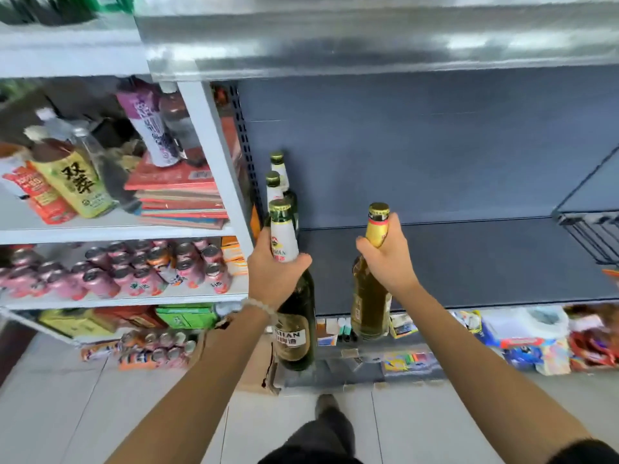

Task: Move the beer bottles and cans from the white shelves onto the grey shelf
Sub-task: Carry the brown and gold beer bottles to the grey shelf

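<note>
My left hand (273,272) grips a dark green beer bottle (296,323) by its white-labelled neck, held in front of the grey shelf (469,262) at its left end. My right hand (390,259) grips a clear golden beer bottle (368,296) by its yellow-labelled neck, a little to the right. Both bottles hang before the shelf's front edge. Two more green beer bottles (279,182) stand on the grey shelf at its far left, behind the left-hand bottle. Pink cans (134,266) fill a white shelf (120,301) to the left.
The upper white shelf holds drink bottles (77,182) and a stack of red books (181,195). A white upright post (217,162) divides the two shelf units. Small goods lie under the grey shelf (502,339). Cans sit on the floor at left (157,349). A metal shelf runs overhead (368,38).
</note>
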